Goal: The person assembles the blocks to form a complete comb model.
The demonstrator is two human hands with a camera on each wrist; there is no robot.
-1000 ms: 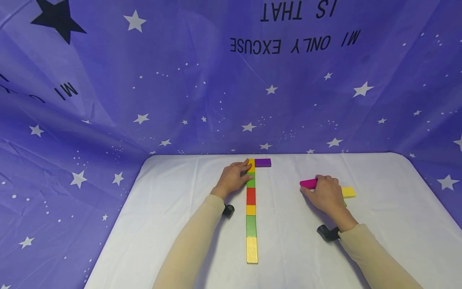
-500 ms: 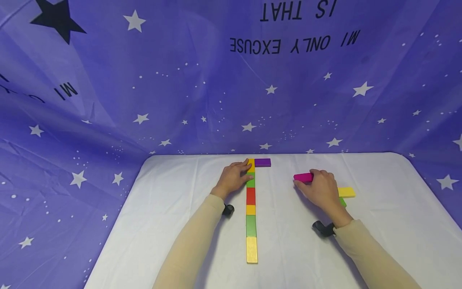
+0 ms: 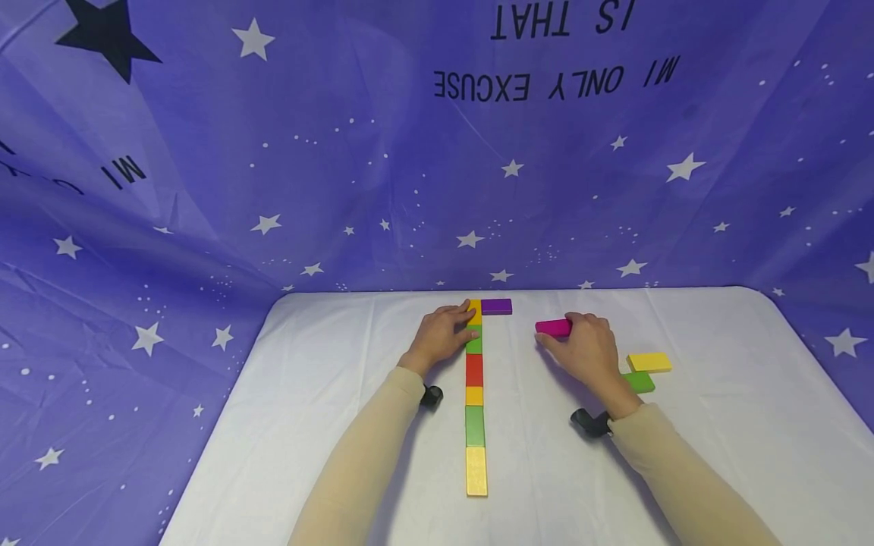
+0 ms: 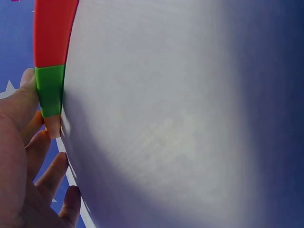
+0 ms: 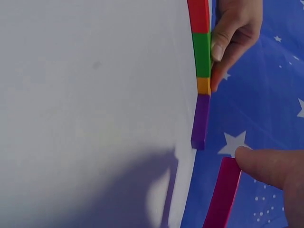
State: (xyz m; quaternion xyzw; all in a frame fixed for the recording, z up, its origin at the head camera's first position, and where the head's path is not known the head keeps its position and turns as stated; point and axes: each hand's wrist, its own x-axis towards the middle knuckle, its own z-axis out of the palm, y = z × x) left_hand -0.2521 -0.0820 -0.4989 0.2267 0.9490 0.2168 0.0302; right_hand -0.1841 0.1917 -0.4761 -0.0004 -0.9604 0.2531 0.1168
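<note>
Right of the purple block (image 3: 496, 307), the right hand (image 3: 586, 345) pinches a pink block (image 3: 552, 327); left, the spread left hand (image 3: 442, 336) touches blocks (image 3: 475, 346).

White tabletop (image 3: 546, 470) bears an L-shaped block row (image 3: 474, 370), yellow block (image 3: 650, 362) and green block (image 3: 640, 381)

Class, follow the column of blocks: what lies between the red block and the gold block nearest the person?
Two blocks, as the head view shows: a short yellow block beside the red block, then a longer green block beside the gold block.
</note>
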